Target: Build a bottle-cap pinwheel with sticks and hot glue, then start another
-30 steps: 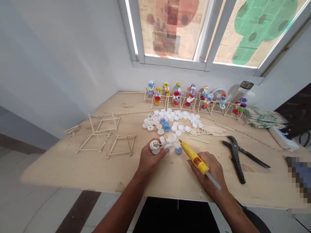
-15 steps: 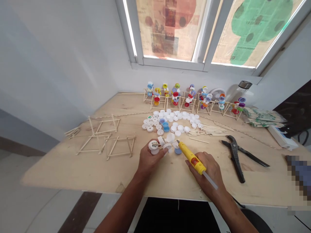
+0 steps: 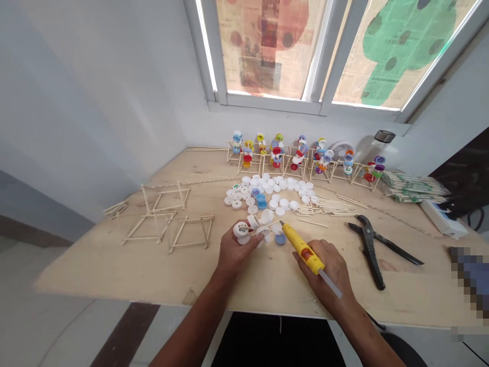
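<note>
My left hand (image 3: pixel 236 252) is closed around an assembly of white bottle caps (image 3: pixel 266 217) joined by thin wooden sticks. A stick end points right, toward my other hand. In my right hand (image 3: pixel 324 262) is a yellow glue gun (image 3: pixel 301 247), a clear glue stick jutting from its back. The gun's nozzle is at or very close to the tip of that wooden stick; whether they touch I cannot tell. A blue cap (image 3: pixel 280 238) lies just below the nozzle. Loose white caps (image 3: pixel 283 203) are spread over the table behind my hands.
Stick frames (image 3: pixel 191 232) stand at left. Along the wall are several finished stick-and-cap models (image 3: pixel 276 153), a small fan (image 3: pixel 341 149) and a bottle (image 3: pixel 380 145). Loose sticks (image 3: pixel 332 206), black-handled pliers (image 3: pixel 369 250) and a power strip (image 3: pixel 443 219) lie to the right.
My hands and the things in them stay almost in place. The glue gun's nozzle has shifted very slightly to the right; the whole view has moved a little.
</note>
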The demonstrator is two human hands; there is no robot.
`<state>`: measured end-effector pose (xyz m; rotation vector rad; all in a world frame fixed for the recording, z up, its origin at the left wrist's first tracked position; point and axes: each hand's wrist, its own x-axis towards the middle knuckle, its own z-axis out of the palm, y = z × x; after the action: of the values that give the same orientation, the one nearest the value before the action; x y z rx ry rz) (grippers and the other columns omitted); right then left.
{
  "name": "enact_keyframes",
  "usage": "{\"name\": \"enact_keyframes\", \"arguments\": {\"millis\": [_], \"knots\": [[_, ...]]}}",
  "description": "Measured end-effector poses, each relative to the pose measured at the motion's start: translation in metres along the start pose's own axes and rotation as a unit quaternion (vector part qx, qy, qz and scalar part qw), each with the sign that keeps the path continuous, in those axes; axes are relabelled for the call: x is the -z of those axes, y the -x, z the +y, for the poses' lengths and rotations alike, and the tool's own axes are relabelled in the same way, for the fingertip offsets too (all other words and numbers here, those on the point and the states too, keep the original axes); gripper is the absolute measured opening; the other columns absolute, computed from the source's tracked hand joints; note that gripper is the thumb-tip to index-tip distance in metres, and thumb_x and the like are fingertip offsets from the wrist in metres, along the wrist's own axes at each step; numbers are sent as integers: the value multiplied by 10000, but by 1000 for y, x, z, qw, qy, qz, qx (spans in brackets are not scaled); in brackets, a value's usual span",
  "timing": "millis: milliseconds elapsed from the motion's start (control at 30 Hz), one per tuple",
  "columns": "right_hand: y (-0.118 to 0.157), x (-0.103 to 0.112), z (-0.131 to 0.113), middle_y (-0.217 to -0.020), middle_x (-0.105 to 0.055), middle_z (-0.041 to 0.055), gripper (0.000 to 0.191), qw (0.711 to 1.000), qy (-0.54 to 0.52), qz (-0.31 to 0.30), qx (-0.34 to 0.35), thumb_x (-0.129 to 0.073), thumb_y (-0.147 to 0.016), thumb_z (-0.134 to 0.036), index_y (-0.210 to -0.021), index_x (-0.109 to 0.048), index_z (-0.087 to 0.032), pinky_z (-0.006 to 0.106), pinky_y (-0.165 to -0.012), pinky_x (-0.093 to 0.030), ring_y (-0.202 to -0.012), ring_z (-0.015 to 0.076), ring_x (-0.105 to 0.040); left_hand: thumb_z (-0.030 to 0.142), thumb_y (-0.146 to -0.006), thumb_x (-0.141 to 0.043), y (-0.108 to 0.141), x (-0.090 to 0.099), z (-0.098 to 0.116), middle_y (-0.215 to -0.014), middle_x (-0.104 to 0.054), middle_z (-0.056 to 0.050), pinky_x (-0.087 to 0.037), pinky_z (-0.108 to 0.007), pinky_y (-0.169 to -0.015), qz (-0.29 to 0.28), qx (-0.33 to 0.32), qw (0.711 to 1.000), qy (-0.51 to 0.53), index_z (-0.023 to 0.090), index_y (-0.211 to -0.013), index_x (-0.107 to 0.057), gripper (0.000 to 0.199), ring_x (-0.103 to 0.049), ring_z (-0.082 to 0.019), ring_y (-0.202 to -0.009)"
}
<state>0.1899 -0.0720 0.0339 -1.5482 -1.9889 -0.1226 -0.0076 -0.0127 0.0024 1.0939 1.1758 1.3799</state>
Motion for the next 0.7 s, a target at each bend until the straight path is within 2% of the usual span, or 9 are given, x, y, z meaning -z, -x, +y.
{"name": "enact_keyframes", "arguments": {"millis": [700], "knots": [[-5, 1, 2, -615, -543, 17, 267, 1000, 2, -15, -6, -451, -892, -366, -684, -484, -202, 274, -571, -323, -590, 177, -488, 327, -575, -794, -3, 1, -4, -764, -662, -12, -475, -233, -602, -2, 3, 1000, 1, 156, -843, -643, 352, -598, -140, -659]]}}
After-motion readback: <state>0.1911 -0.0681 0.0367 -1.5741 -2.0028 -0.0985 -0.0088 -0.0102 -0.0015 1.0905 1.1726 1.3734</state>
